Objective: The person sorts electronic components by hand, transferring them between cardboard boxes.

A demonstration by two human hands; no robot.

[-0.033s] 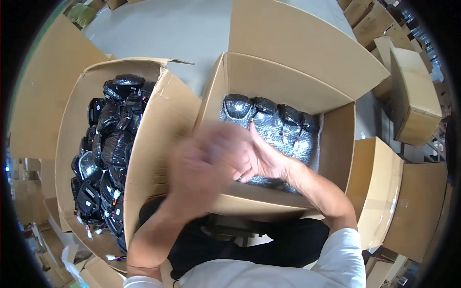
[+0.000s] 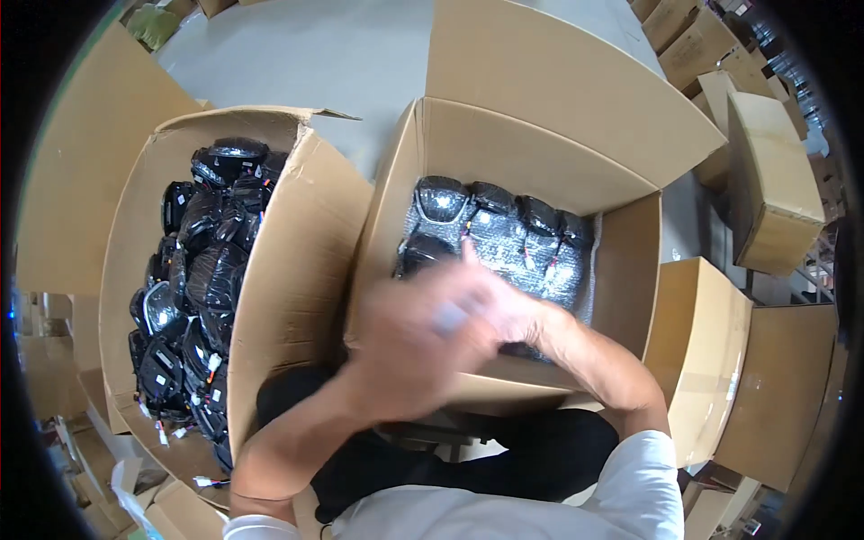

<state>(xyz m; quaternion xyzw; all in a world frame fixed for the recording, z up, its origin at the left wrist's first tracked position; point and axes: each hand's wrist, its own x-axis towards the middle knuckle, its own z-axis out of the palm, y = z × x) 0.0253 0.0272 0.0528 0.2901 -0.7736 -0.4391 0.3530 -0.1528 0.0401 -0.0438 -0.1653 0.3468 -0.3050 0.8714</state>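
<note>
Head view: seemingly arranging wrapped units [image 2: 441, 200]; cannot tell grip of left hand [image 2: 409, 333] or right hand [image 2: 508, 310]; next, probably align snugly.

The film-wrapped wired units [image 2: 216, 273] were black, their connector plugs [image 2: 213, 362] white. Silvery bubble wrap [image 2: 502, 241] showed a fine dimpled pattern. The open cartons [image 2: 540, 157] were tan, the person's shirt [image 2: 468, 515] white, the trousers [image 2: 567, 450] black, the floor [image 2: 378, 63] pale grey.

Room above wrap [image 2: 499, 238], L hand [image 2: 427, 337] prob. blocking
</note>
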